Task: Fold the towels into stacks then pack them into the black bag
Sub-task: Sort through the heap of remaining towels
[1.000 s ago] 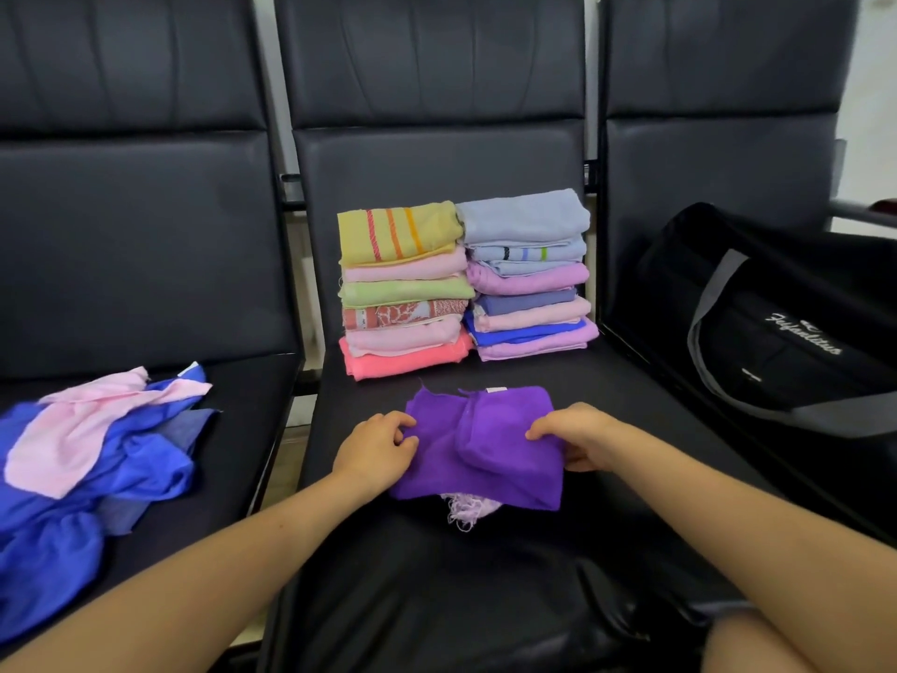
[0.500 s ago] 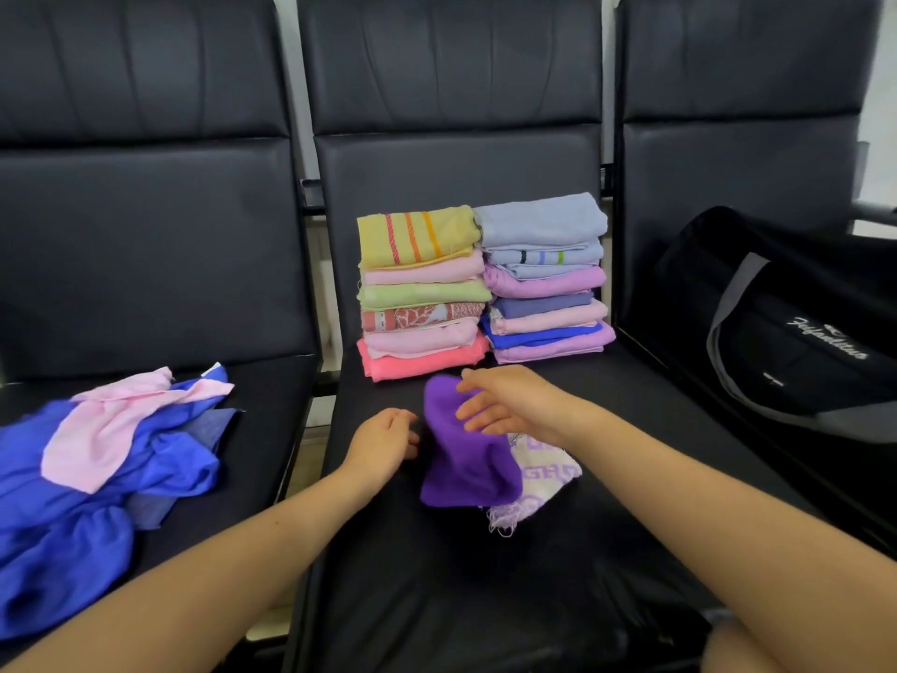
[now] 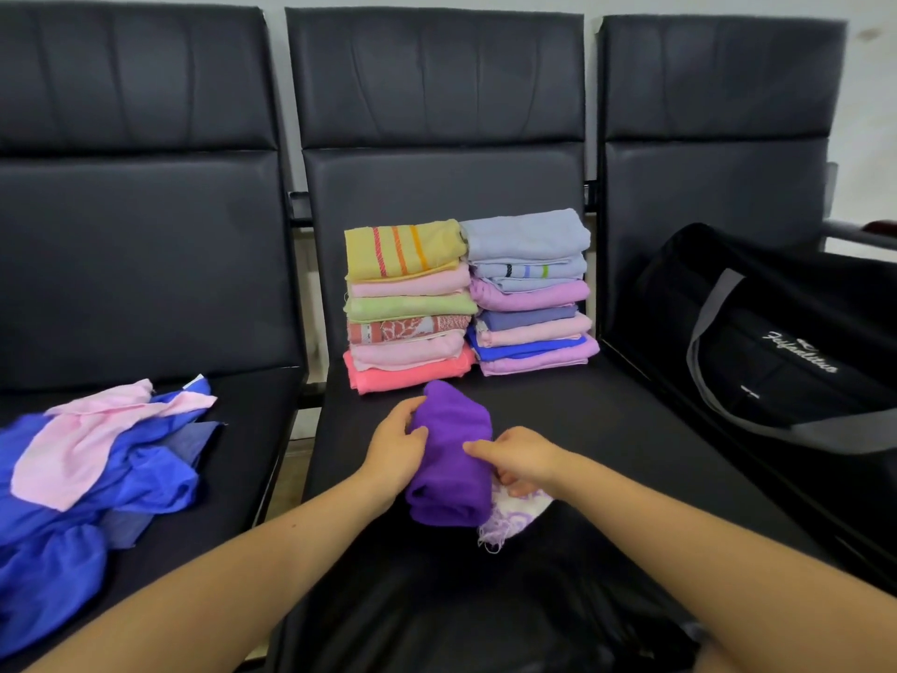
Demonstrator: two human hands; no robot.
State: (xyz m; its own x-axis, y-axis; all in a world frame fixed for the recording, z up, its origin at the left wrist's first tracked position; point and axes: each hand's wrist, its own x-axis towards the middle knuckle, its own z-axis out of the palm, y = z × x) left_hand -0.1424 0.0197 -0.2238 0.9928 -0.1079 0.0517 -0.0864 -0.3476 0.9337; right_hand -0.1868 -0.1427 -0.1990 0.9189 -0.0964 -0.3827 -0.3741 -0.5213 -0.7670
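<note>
Folding continues: left hand (image 3: pixel 395 446) and right hand (image 3: pixel 522 459) grip the purple towel (image 3: pixel 451 459) with curled fingers; next, placing it on a stack (image 3: pixel 407 308).

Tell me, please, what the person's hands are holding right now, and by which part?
Both hands hold the folded purple towel: the left hand grips its left edge, and the right hand holds its right side, fingertips on top.
</note>
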